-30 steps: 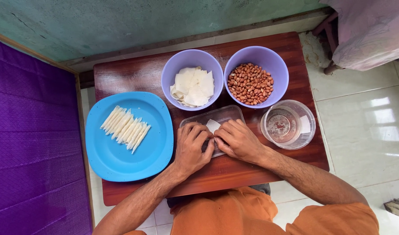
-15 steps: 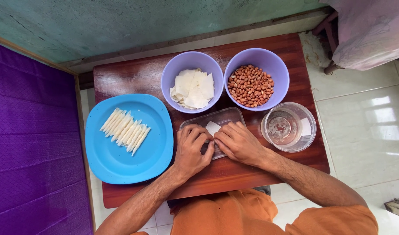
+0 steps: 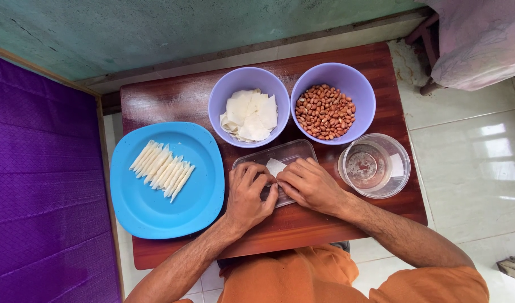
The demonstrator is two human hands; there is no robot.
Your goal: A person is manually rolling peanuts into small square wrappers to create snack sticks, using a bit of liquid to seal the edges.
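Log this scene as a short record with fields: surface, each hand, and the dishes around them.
surface: small wooden table
left hand: on the clear tray, fingers bent over a white wrapper
right hand: on the same tray, fingertips meeting the left hand's
far left bowl: purple, stacked white wrappers
far right bowl: purple, peanuts
blue plate: row of thin white rolls
clear container: right of the hands

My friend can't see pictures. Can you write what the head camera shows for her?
Two hands, left hand and right hand, fold a white wrapper over a clear tray on a wooden table. Nearby: a blue plate of rolled sticks, and a bowl of peanuts.
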